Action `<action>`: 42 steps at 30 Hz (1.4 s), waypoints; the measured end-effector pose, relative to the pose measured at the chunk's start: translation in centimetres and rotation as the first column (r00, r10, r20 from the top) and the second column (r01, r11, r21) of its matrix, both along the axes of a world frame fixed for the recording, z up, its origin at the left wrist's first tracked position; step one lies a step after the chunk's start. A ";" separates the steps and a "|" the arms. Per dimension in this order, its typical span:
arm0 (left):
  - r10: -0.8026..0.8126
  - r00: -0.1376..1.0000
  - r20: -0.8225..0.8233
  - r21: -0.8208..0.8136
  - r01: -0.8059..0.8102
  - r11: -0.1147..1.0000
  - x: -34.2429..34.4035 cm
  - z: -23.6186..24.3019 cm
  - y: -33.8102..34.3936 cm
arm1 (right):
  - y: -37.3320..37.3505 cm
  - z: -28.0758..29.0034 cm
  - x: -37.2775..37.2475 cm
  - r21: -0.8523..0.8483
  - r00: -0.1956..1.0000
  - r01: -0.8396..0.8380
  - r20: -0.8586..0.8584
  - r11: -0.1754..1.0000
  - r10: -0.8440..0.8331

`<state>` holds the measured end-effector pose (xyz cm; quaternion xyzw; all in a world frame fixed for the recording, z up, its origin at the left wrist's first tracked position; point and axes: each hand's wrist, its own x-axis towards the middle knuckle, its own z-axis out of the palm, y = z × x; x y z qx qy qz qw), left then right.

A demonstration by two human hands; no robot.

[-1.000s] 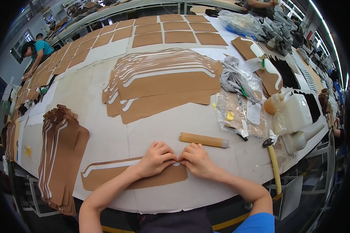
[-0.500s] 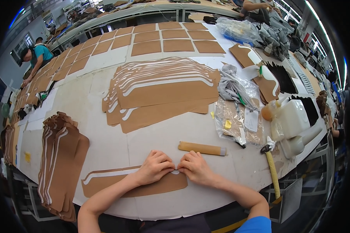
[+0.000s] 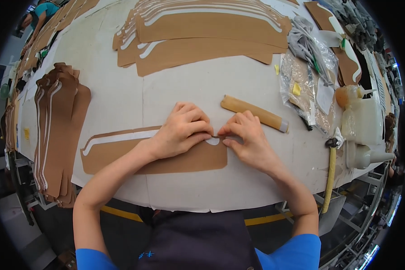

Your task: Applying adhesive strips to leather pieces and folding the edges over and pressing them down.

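A flat brown panel (image 3: 184, 160), leather-like, lies on the table in front of me with a white strip (image 3: 117, 137) along its curved far edge. My left hand (image 3: 184, 129) rests over the panel, its thumb and fingertips pinching that far edge near the right end. Just beside it, my right hand (image 3: 247, 138) grips the same edge at the right corner with thumb and index finger. Between the fingertips a bit of white shows and the edge looks dark and folded. Beyond my right hand lies a tan-wrapped bar (image 3: 252, 111) with a grey end.
A fanned stack of similar panels (image 3: 211, 31) lies at the far middle, another pile (image 3: 65, 135) at the left. On the right are a clear plastic bag (image 3: 297, 90), a hammer (image 3: 330, 166) with a yellow handle, and a whitish plastic container (image 3: 366, 121). A person (image 3: 42, 13) leans in at far left.
My view has tilted down, so the table things sit higher in the picture and my apron shows. Both hands stay at the panel's far edge, with fingertips slightly further apart.
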<state>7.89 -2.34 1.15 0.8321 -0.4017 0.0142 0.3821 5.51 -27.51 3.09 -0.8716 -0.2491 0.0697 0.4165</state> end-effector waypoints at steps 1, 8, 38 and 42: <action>0.004 1.000 -0.013 0.001 -0.004 1.000 -0.1 -0.3 0.0 | 0.1 -0.1 0.0 0.001 1.000 -0.004 -0.013 1.000 0.004; 0.000 1.000 0.024 -0.025 0.001 1.000 -0.7 -1.1 -0.3 | 0.8 -1.3 -0.4 -0.080 0.996 -0.034 0.075 0.996 0.040; -0.216 0.966 -0.139 -0.041 0.212 0.976 2.1 -0.9 1.7 | 0.2 -2.6 -0.8 0.064 0.974 -0.084 0.217 0.994 0.069; -0.225 0.963 -0.151 -0.044 0.220 0.974 2.0 -0.8 1.7 | 0.1 -2.5 -0.7 -0.004 0.938 -0.130 0.323 0.992 0.124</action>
